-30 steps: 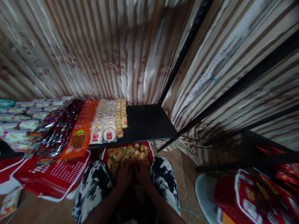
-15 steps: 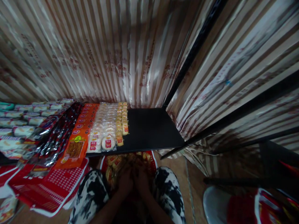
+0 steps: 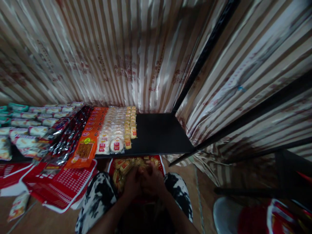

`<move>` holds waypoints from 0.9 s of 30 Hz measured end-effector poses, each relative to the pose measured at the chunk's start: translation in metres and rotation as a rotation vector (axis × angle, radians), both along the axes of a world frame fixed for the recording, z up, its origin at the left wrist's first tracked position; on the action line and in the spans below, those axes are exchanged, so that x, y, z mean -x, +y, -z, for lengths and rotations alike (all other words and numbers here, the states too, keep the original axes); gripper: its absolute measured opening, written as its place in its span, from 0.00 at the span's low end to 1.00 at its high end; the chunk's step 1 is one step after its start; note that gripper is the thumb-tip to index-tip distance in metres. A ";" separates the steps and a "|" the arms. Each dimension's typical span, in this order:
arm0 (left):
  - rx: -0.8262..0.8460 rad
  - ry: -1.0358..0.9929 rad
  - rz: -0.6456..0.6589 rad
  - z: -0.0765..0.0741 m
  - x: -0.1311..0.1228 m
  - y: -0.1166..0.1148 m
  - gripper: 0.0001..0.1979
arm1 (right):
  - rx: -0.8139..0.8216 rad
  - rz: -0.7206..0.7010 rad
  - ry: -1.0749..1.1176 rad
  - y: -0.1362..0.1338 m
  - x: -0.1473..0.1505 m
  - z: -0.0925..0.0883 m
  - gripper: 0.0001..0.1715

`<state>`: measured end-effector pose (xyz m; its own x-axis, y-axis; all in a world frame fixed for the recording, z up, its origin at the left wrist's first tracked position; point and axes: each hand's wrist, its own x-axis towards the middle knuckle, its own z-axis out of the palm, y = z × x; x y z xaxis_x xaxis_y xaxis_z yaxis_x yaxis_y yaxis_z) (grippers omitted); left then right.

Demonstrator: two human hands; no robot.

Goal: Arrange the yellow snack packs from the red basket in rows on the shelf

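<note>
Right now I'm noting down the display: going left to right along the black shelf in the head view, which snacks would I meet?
White packets → dark shiny packets → orange packets → clear-wrapped round pieces → small yellow packets.

Packets (image 3: 124, 167) lie in a basket (image 3: 162, 164) before the shelf (image 3: 161, 133), between the knees (image 3: 178, 186).

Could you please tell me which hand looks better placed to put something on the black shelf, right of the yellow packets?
Probably the right hand: it is nearer that part of the black shelf and reaches slightly farther forward than the left hand. Both are at the red basket.
</note>
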<state>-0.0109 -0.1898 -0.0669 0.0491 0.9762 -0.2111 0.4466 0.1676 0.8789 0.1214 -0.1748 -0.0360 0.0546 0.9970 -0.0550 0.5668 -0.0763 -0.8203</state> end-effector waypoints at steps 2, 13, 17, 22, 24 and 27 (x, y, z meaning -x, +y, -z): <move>-0.025 -0.027 -0.073 -0.014 -0.001 0.007 0.21 | -0.035 0.036 0.095 0.007 -0.001 -0.005 0.26; -0.201 -0.049 -0.257 -0.044 -0.018 0.054 0.25 | -0.078 0.037 0.183 0.068 0.005 -0.029 0.17; -0.286 -0.135 -0.276 -0.038 -0.023 0.056 0.24 | -0.164 0.040 0.090 0.104 0.009 -0.029 0.20; -0.267 -0.195 -0.203 -0.021 -0.028 0.071 0.28 | -0.217 0.010 -0.007 0.137 0.023 -0.015 0.22; -0.231 -0.178 -0.217 -0.013 -0.029 0.081 0.30 | -0.224 -0.006 -0.043 0.146 0.028 -0.012 0.21; -0.171 -0.195 -0.197 -0.006 -0.031 0.095 0.31 | -0.232 -0.033 -0.067 0.157 0.034 -0.011 0.21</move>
